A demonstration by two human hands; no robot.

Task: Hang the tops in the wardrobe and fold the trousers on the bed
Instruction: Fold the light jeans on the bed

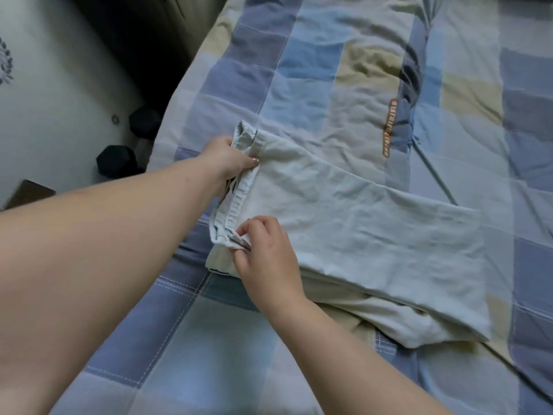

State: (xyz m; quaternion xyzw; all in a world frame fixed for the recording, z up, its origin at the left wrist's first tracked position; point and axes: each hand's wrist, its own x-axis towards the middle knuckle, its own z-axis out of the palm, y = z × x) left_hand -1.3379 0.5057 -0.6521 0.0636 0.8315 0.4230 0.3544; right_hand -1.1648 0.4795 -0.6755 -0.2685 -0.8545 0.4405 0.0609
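Two hands hold pale green cotton trousers (344, 223).
Left hand (230, 161) and right hand (266, 253) pinch the waistband on the checked blue quilt (155, 333).

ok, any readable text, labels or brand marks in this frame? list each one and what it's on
Orange strip of lettering on the pale light-coloured garment lying flat on the blue checked quilt: too blurred to read.
Dark leaf-like print on the white surface at the left edge: a motif, no letters visible.
Pale green trousers, held by the left hand and right hand: no text visible.
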